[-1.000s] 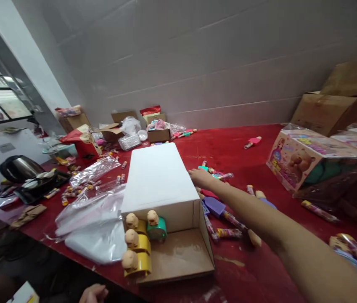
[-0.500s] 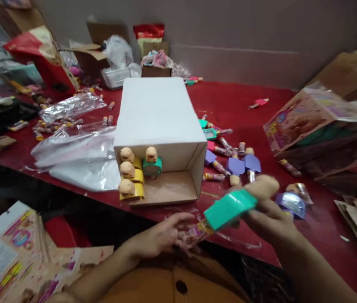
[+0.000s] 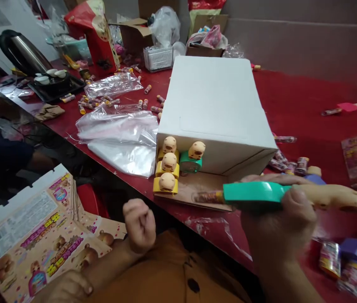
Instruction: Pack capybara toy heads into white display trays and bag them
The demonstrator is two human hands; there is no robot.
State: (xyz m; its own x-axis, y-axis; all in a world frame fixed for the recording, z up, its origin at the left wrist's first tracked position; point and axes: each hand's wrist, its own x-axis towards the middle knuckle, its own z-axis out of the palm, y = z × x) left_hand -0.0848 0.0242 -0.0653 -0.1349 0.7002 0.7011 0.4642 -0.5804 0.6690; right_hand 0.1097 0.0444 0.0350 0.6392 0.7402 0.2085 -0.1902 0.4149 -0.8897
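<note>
Right hand (image 3: 279, 225): fingers wrapped around a teal plastic toy with a tan animal head (image 3: 254, 194), held level, forearm rising from lower right.
Where it is: just before the open mouth of the white cardboard box (image 3: 212, 101) on the red counter (image 3: 304, 105).
Left hand (image 3: 139, 225): clenched in a fist, wrist bent upward.

We wore one camera on our head. It looked forward and down at the white box (image 3: 212, 97) on the red table (image 3: 307, 97), from the side where the box was open. The box sat near the middle of the picture, quite close. Nearer to us than the box, and very close to the camera, were our left hand (image 3: 138, 225) and our right hand (image 3: 279, 227) with the green toy (image 3: 254, 194). Past the box we saw the grey wall (image 3: 292, 42). Far left of the box stood a kettle (image 3: 23, 52).
</note>
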